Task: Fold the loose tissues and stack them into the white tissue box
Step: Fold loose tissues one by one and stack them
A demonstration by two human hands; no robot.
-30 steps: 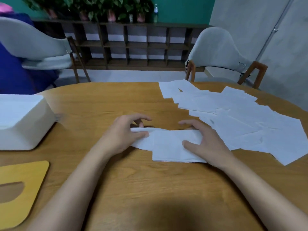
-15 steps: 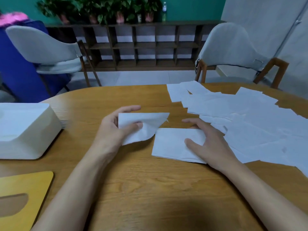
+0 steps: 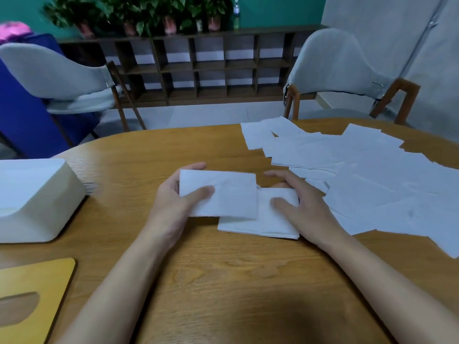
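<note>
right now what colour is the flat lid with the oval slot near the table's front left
Yellow lid, seen in the head view.

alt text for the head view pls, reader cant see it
At a wooden table, the left hand pinches a folded tissue over a small pile of folded tissues that the right hand presses down. To the right lie loose tissues; a white tissue box sits at left, a yellow lid nearer the camera.
</note>
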